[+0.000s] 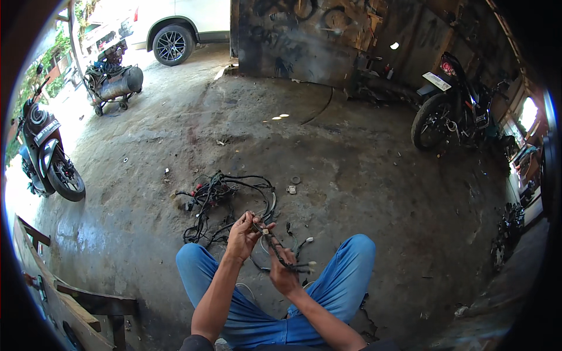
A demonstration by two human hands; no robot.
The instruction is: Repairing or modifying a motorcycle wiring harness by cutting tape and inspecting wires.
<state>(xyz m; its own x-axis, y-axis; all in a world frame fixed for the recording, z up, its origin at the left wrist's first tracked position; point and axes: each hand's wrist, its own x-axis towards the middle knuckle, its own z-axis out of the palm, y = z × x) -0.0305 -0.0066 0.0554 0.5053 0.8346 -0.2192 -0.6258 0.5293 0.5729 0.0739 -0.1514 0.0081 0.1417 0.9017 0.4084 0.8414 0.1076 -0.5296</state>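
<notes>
A black wiring harness (257, 180) lies in a tangled heap on the concrete floor in front of my knees. One of its branches rises between my hands, with a small pale piece of tape or connector partway along it. My left hand (241, 238) is closed on this branch, pinching it between thumb and fingers. Lower and to the right, my right hand (284, 274) has its fingers curled round the same branch. Loose wire ends with pale connectors (312, 266) stick out past the right hand. Part of the branch is hidden behind my fingers.
A small metal piece (291, 189) and a ring (295, 180) lie beyond the harness. Motorcycles stand at the left (50, 152) and right (445, 111). An air compressor (114, 85) and a white car (187, 20) are farther back. A wooden bench (76, 298) is at lower left.
</notes>
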